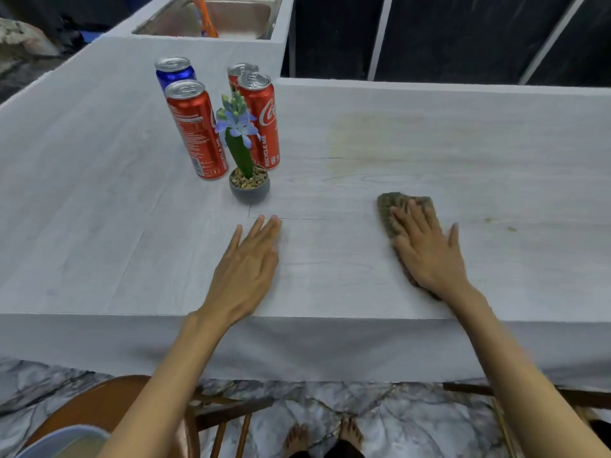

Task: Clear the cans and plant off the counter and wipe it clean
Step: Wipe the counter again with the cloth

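Several cans stand upright on the pale counter (429, 133): a blue can (175, 72) at the back, a red can (196, 130) in front of it, and two more red cans (264, 123) to the right. A small potted plant (248, 183) with blue flowers sits in a grey pot just in front of them. My left hand (246, 269) lies flat on the counter with straight fingers, a little nearer than the pot. My right hand (426, 246) presses flat on a brownish cloth (388, 206) on the counter.
A yellowish stain (370, 137) marks the counter beyond the cloth, and small specks (510, 228) lie to the right. A steel sink (224, 18) is at the back left. A wooden chair (109, 404) stands below the counter's front edge.
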`<move>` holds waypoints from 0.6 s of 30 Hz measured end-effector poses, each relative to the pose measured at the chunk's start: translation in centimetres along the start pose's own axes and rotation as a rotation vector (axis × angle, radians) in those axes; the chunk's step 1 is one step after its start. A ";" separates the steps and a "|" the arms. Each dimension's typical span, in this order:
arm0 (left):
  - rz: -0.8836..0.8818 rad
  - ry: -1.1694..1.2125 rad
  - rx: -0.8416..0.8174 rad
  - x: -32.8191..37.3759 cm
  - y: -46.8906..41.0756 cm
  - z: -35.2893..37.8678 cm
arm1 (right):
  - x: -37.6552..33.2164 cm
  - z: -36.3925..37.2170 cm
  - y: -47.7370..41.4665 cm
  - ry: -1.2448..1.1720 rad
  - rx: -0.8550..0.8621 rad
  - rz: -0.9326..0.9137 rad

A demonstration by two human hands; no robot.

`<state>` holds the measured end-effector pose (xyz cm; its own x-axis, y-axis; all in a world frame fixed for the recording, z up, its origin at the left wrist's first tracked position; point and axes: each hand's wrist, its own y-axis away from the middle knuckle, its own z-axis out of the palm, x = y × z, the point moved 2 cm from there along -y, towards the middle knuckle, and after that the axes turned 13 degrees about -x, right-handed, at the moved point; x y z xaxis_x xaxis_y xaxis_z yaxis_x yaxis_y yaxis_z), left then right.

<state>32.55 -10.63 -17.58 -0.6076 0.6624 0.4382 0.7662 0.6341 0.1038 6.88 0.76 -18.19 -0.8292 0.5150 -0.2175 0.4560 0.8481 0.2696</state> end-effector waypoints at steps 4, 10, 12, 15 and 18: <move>0.044 0.007 -0.045 4.3 -3.7 1.3 | -1.6 -0.9 -2.6 -0.065 -0.001 0.059; 0.132 -0.043 -0.084 9.5 -8.6 2.9 | 1.7 2.1 6.1 0.033 0.043 -0.190; 0.153 -0.045 -0.105 10.6 -9.4 3.5 | 8.0 0.6 6.4 -0.003 0.072 0.007; 0.153 -0.027 -0.100 11.3 -10.4 4.0 | 14.4 -2.7 2.9 -0.117 0.112 0.335; 0.116 0.001 -0.078 11.2 -11.4 4.1 | 11.6 -4.2 -3.2 -0.174 0.156 0.373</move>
<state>16.17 -8.79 -17.56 -0.5141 0.7288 0.4523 0.8450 0.5208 0.1214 -5.54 3.44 -17.59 -0.5379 0.7912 -0.2908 0.7681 0.6022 0.2176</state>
